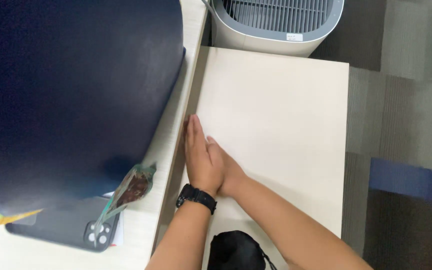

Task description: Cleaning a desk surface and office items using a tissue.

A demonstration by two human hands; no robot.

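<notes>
Both hands lie flat and stacked on the pale low cabinet top (286, 125), close to its left edge, right beside the narrow gap that separates it from the desk (176, 130). The left hand (199, 155), with a black watch (196, 197) on its wrist, rests on top, fingers straight and together, pointing to the far side. The right hand (228, 172) sits mostly underneath it, so only its outer edge and wrist show. Neither hand grips anything; the palms are pressed down, fingers stretched out, nothing between them but each other and the board.

The top looks like a stiff, smooth laminated panel, hard and fairly slick, so flat palms would tend to slide on it rather than catch. It seems heavy and rigid, not something to pinch; the left edge by the gap or the near edge would offer the only real purchase for fingers.

To the left on the desk sits a large dark rounded shape (71, 90), a dark phone (71, 227) near the front, and a small crinkled wrapper (133, 187) lying partly over it. At the far side stands a pale appliance with a grille (276, 22). A black bag (233, 250) sits in the near foreground between the forearms.
</notes>
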